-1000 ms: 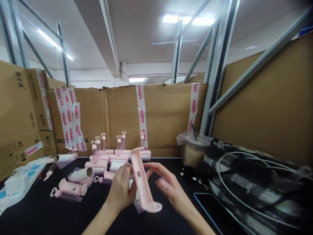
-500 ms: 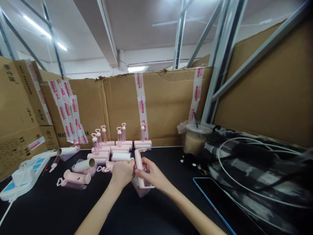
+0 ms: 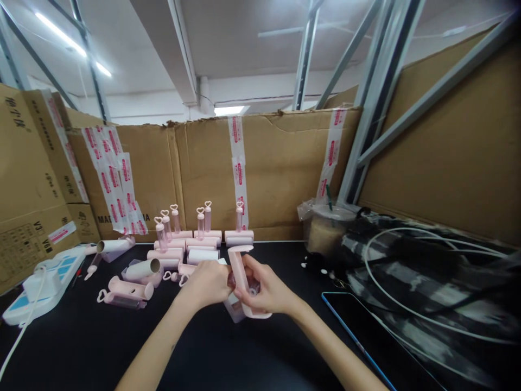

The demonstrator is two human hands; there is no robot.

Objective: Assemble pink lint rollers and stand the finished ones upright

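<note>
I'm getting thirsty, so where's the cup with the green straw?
In the head view, the cup stands right of centre, beyond the right hand, near the cardboard wall, left of the dark heap.

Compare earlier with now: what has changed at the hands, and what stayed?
The right hand, earlier open beside the pink holder, now grips it. The holder has turned, its hollow side facing right. The left hand stays at its left. The drink cup, phone and heart-topped handles stayed put.

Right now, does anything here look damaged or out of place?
The back cardboard wall has a ragged, torn top edge, and small white bits lie loose near the drink cup, as if dropped. The pink piece in hand shows no obvious damage.
</note>
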